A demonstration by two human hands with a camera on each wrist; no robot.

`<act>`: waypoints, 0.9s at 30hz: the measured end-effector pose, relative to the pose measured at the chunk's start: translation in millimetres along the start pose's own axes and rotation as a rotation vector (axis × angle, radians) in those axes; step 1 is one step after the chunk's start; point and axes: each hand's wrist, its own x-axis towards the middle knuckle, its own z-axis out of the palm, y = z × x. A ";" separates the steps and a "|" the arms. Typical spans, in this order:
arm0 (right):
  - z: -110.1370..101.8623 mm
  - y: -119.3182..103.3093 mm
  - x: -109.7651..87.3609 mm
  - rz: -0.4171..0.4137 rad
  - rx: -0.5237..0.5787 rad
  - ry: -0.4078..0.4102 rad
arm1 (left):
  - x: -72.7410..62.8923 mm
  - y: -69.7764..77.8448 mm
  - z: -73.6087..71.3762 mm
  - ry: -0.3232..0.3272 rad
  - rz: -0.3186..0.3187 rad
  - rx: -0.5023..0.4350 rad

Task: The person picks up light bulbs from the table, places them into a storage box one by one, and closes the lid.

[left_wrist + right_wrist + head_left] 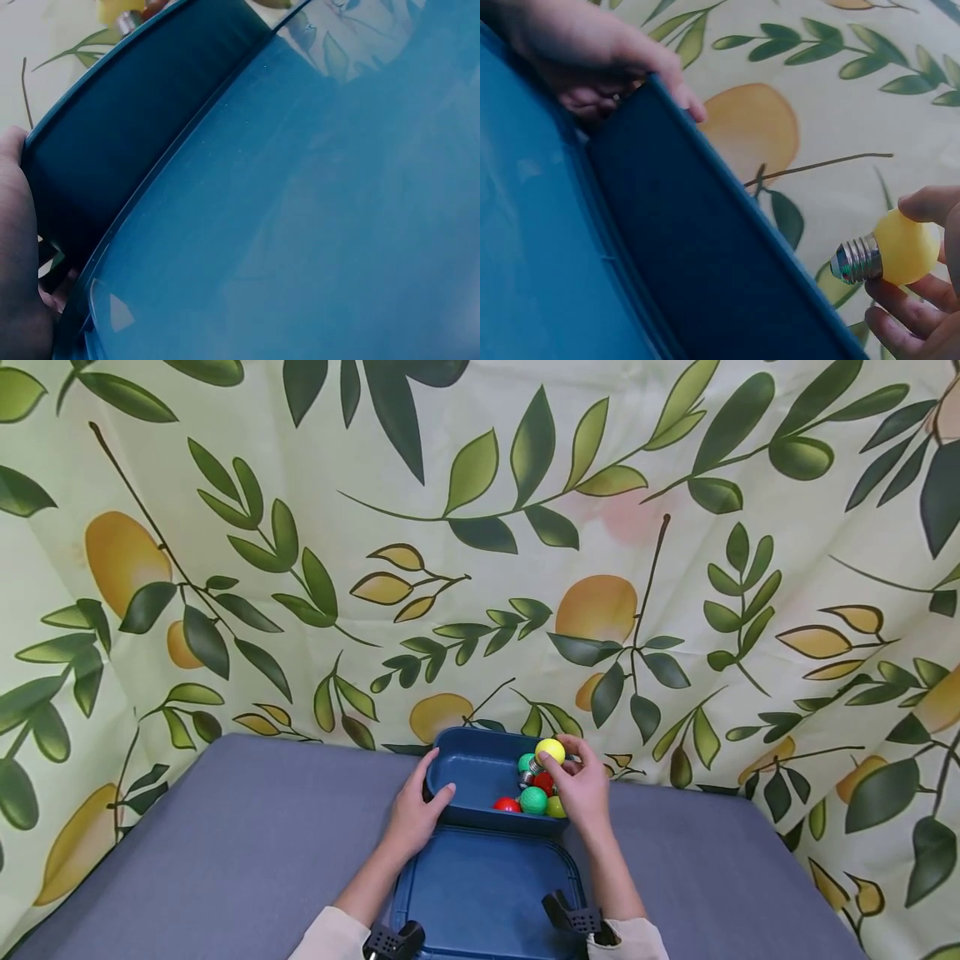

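Observation:
My right hand (587, 789) pinches a yellow light bulb (909, 246) between thumb and fingers, its metal screw base pointing left in the right wrist view. The bulb is above the right side of a dark blue bin (468, 777). My left hand (414, 814) grips the bin's left end, thumb over the near rim and fingers along the side. Inside the bin, on the right, lie several coloured bulbs: a red bulb (506, 805) and a green bulb (533, 800) by the near wall, a yellow-green bulb (556, 807) beside them, others partly hidden behind my right hand.
A flat blue lid (487, 889) with a raised rim lies just in front of the bin. Both are on a grey-blue table (300, 835). A leaf-and-fruit patterned cloth (480, 568) rises behind the table and along its sides.

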 end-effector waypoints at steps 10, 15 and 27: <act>12.6 7.6 -3.6 -0.008 -0.128 -0.041 | -0.7 0.1 2.0 0.004 -0.005 0.007; 16.7 9.5 -4.1 -0.026 -0.221 -0.079 | -1.0 1.2 1.6 0.006 0.000 0.008; 27.1 10.3 -11.1 -0.078 -0.582 -0.087 | -1.2 -0.7 2.3 0.007 0.000 0.016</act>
